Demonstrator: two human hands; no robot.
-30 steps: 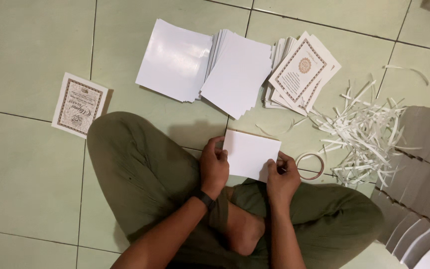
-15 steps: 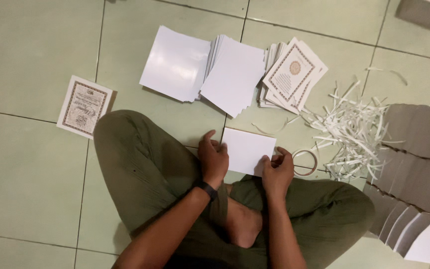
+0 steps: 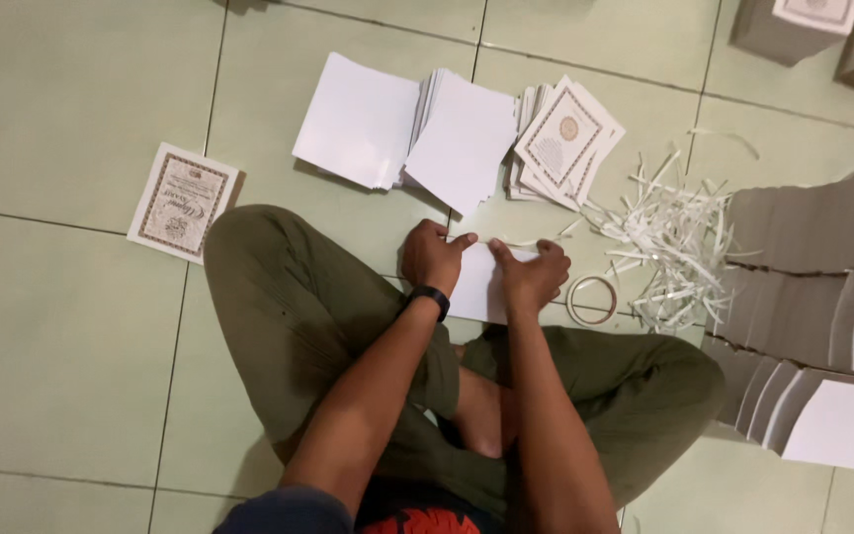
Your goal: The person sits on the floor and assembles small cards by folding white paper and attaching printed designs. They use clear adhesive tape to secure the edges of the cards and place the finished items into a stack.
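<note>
Person is sitting cross-legged on a pale green tiled floor, both hands down on one white card right in front of the knees. The left hand presses on the card's left edge, fingers curled over the top, thumb stretched toward the other hand; there's a black wristband on that wrist. The right hand sits on the card's right side, fingers bent and gripping that edge. So both hands are clamped on the same card, which lies flat on the floor between them.

Just right of the right hand there's a roll of tape, and past that a messy heap of white paper strips. Straight ahead of the hands: two stacks of blank white cards and a fanned pile of printed cards with ornate borders. Well off to the left of the left hand lies one printed card alone. Far right, big stacks of folded card stock.
</note>
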